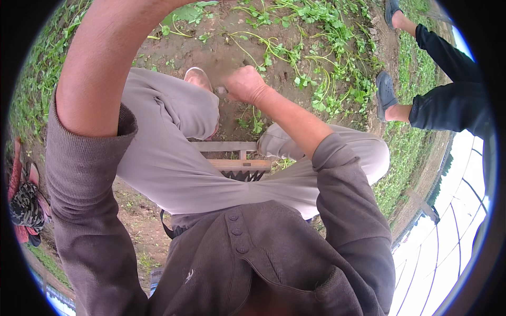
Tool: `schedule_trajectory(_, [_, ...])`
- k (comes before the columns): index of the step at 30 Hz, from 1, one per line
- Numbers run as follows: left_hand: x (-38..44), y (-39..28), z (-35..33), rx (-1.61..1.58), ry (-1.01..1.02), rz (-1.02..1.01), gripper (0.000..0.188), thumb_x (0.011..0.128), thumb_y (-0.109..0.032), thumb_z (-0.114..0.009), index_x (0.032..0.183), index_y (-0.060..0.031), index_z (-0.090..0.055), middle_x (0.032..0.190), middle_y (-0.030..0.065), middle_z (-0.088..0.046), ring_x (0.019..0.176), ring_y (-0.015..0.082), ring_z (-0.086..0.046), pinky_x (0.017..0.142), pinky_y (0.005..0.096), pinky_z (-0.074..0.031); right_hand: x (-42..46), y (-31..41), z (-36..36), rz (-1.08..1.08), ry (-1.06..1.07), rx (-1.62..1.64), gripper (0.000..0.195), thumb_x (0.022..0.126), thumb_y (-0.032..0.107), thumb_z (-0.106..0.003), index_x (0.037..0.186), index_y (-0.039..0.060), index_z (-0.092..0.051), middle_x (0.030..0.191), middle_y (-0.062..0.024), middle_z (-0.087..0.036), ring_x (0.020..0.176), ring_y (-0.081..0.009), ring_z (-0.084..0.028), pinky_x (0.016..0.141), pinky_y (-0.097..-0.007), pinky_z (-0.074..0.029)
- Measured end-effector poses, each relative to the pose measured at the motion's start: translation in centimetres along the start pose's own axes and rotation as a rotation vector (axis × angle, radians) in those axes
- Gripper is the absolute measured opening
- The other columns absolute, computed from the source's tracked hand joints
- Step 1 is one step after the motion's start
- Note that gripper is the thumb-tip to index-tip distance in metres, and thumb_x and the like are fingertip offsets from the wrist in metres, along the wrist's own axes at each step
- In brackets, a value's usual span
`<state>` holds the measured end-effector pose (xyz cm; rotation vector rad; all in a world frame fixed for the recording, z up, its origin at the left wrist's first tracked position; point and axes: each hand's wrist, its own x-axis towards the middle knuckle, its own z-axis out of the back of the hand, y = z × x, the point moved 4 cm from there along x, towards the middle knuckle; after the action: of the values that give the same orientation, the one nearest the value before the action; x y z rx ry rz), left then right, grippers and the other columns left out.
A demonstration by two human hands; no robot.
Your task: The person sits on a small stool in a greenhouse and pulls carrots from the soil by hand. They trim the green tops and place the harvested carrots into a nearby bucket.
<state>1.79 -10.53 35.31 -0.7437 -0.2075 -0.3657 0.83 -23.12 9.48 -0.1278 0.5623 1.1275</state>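
My right hand [246,85] is curled into a fist low over the bare soil [189,51], between my knees. A brown blur lies beside its fingers, and whether it grips anything cannot be made out. My left forearm [114,51] reaches up past the top edge, so that hand is out of view. Leafy green plants with long pale stems [292,55], like celery or parsley, sprawl over the ground ahead and to the right. A smaller green sprig [255,121] is near my right wrist. Another broad leaf cluster [185,15] shows beyond my left forearm.
Beneath me is a low wooden folding stool [241,164] with black lacing. To the right are another person's dark trousers [446,104] and a dark clog [384,94]. A camouflage-patterned bundle [27,205] appears at far left. Greenhouse framing [437,237] arches at lower right.
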Motion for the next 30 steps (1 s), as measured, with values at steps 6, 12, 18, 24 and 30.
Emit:
schedule_trajectory(6, [-0.5, 0.2, 0.8, 0.026, -0.021, 0.003, 0.026, 0.076, -0.011, -0.054, 0.099, -0.0020, -0.061, 0.091, 0.0155, -0.063, 0.081, 0.0298, -0.058, 0.072, 0.0352, -0.046, 0.9, 3.0, 2.8, -0.014, -0.008, 0.068, 0.013, 0.068, 0.016, -0.059, 0.075, 0.0087, -0.065, 0.072, -0.0119, -0.065, 0.070, -0.0277, -0.064, 0.063, -0.0380, -0.051])
schedule_trajectory(12, [-0.8, 1.1, 1.6, 0.008, -0.046, 0.010, 0.026, 0.075, -0.011, -0.054, 0.098, -0.0015, -0.062, 0.090, 0.0156, -0.063, 0.080, 0.0295, -0.058, 0.072, 0.0349, -0.046, 2.5, 0.2, 0.2, -0.174, -0.071, -0.032, 0.011, 0.072, 0.015, -0.056, 0.076, 0.0086, -0.065, 0.073, -0.0109, -0.066, 0.072, -0.0245, -0.065, 0.061, -0.0371, -0.051])
schedule_trajectory(18, [-1.9, 1.4, 3.3, -0.012, -0.116, 0.023, 0.026, 0.075, -0.011, -0.055, 0.098, -0.0011, -0.062, 0.089, 0.0158, -0.064, 0.079, 0.0292, -0.059, 0.071, 0.0347, -0.046, 1.0, 1.3, -2.1, 0.013, -0.108, -0.003, 0.019, 0.065, 0.017, -0.063, 0.080, 0.0068, -0.056, 0.071, -0.0130, -0.062, 0.069, -0.0283, -0.063, 0.057, -0.0382, -0.050])
schedule_trajectory(24, [-2.5, 3.2, 5.6, 0.068, 0.103, 0.422, 0.023, 0.072, -0.010, -0.054, 0.090, 0.0022, -0.063, 0.078, 0.0168, -0.064, 0.066, 0.0241, -0.058, 0.063, 0.0326, -0.046, -0.2, 3.8, 3.1, 0.079, -0.215, -0.029, 0.010, 0.066, 0.014, -0.059, 0.073, 0.0066, -0.059, 0.070, -0.0116, -0.063, 0.071, -0.0261, -0.064, 0.058, -0.0372, -0.050])
schedule_trajectory(30, [-3.7, 3.7, 6.2, -0.058, -0.062, 0.403, 0.022, 0.071, -0.008, -0.055, 0.087, 0.0043, -0.063, 0.071, 0.0160, -0.063, 0.058, 0.0206, -0.054, 0.058, 0.0320, -0.045, 7.2, 9.9, 1.0, 0.161, -0.239, 0.033, 0.008, 0.072, 0.014, -0.058, 0.071, 0.0121, -0.066, 0.075, -0.0069, -0.066, 0.072, -0.0230, -0.065, 0.060, -0.0346, -0.051])
